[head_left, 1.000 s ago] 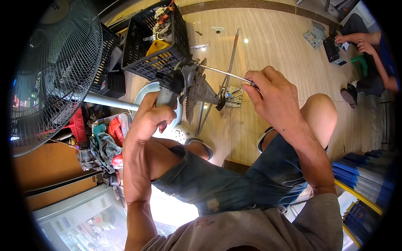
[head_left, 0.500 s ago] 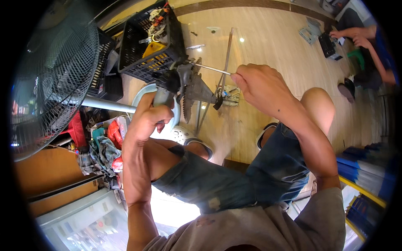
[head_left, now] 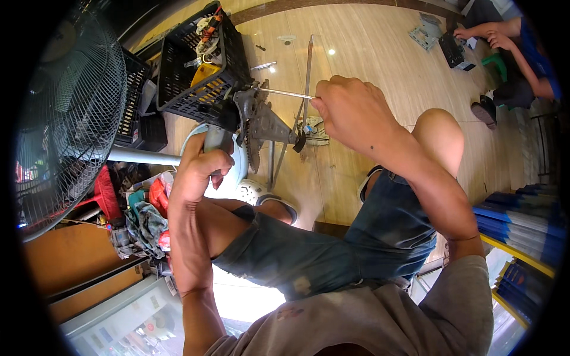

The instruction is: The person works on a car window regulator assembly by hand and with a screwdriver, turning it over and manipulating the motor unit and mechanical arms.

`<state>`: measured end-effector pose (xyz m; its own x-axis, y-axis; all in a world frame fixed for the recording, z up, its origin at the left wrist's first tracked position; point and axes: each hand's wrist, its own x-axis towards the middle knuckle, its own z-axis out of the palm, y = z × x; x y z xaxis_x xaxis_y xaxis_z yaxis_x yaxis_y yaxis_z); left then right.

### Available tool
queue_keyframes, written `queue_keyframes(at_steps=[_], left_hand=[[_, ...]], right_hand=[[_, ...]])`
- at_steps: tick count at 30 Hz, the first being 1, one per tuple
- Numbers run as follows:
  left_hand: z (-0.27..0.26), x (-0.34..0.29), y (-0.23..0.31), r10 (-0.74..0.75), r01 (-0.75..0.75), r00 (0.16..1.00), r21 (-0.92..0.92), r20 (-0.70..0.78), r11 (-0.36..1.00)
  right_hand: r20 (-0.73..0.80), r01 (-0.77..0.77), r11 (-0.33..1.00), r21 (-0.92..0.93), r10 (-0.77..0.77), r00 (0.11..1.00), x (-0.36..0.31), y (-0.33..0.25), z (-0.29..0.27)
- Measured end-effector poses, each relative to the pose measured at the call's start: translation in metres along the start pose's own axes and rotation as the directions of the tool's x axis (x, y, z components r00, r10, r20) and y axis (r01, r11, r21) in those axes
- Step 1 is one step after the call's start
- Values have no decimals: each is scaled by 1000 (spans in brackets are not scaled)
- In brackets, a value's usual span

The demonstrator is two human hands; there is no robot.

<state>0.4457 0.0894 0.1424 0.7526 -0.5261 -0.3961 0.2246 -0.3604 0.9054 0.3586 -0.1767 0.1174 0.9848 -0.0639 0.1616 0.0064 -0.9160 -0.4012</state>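
My left hand (head_left: pixel 203 169) is wrapped round the grey cylindrical body of a dark metal mechanism (head_left: pixel 263 126), holding it up over the floor. The mechanism has toothed, gear-like plates and a tapering arm with a black end. My right hand (head_left: pixel 353 113) is closed on the end of a screwdriver (head_left: pixel 288 93); its handle is hidden in the fist. The thin metal shaft points left, and its tip meets the upper part of the mechanism. Whether the tip sits in a slot or screw I cannot tell.
A black crate (head_left: pixel 231 77) with tools stands just beyond my left hand. A large fan (head_left: pixel 77 113) is at the left, above a pile of cloths and bags (head_left: pixel 145 216). Metal rods (head_left: pixel 309 71) lie on the floor. At far right another person's hands (head_left: pixel 484 35) work near a black box (head_left: pixel 456 52).
The whole scene has shifted a little left in view. My hands, the mechanism and the screwdriver keep nearly the same pose, with the screwdriver tip still at the mechanism's top.
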Motion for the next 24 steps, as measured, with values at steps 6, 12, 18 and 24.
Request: queue_keyframes(at_steps=[6,12,18,24], left_hand=[[0,-1,-2,4,-5,1000,22,14,1000],[4,-4,0,13,-13,1000,72,1,997],[0,2,-2,11,-13,1000,91,17,996],[0,-1,-3,13,-13,1000,78,5,997]], right_hand=[[107,58,985,165,-77,991,24,6,-4],[299,-139,868,476,-11,954,45,-2,6],[191,-141,935,326,81,978,44,-14,11],[34,-53,997,54,52,998,35,-28,18]])
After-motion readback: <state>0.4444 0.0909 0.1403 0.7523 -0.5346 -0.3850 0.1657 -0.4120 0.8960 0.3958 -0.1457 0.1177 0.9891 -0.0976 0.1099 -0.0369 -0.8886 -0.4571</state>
